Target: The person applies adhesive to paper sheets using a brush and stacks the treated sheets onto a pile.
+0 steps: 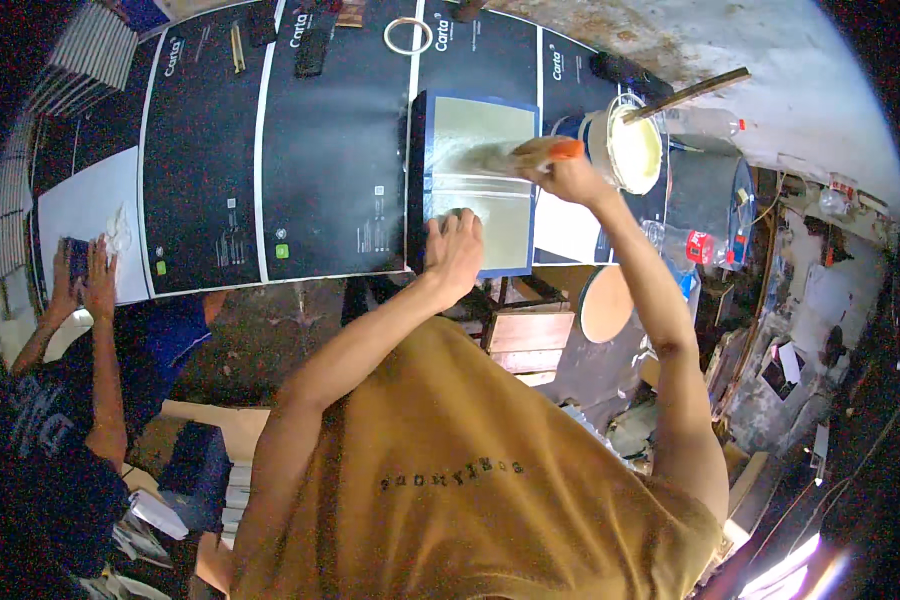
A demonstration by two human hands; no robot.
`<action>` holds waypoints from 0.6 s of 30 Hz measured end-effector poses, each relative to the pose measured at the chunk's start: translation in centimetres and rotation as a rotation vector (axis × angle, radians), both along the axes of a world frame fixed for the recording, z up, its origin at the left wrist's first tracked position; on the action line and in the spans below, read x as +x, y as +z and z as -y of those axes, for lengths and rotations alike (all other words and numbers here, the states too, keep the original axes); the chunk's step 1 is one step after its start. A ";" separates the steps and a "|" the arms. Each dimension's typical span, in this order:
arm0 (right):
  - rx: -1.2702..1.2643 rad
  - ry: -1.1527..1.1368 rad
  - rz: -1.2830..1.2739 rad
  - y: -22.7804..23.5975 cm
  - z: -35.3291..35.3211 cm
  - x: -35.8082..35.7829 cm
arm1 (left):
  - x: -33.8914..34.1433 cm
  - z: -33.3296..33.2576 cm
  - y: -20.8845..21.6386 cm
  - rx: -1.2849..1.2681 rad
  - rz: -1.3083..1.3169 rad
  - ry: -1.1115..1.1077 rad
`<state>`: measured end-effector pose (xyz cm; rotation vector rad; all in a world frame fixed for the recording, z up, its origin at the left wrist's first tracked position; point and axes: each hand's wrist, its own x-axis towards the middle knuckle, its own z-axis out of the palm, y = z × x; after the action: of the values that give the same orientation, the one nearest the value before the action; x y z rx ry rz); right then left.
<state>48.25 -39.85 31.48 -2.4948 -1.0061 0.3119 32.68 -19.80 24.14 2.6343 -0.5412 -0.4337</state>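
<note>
A flat piece with grey board panels and a blue border lies on the dark table, in front of me. A narrow strip crosses it between the two panels. My right hand is closed around a brush with an orange handle, its bristles over the right side of the far panel. That panel looks wet and shiny. My left hand lies on the near panel's left edge, fingers bent and apart, holding nothing. Right of the brush stands a white bucket of cream-coloured paste, with a wooden stick across it.
A co-worker's hands press a dark block on a white sheet at the far left. A tape ring and a dark brush lie at the table's far side. Plastic bottles stand right of the bucket.
</note>
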 end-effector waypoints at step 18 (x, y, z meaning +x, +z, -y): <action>0.240 -0.794 0.042 -7.5 -2.8 -8.2 | 0.2 -0.4 -0.4 -0.010 0.010 -0.019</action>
<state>40.08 -37.04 24.03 -2.4503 -0.0068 -0.1058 32.88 -19.39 23.71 2.6254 -0.5707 -0.4233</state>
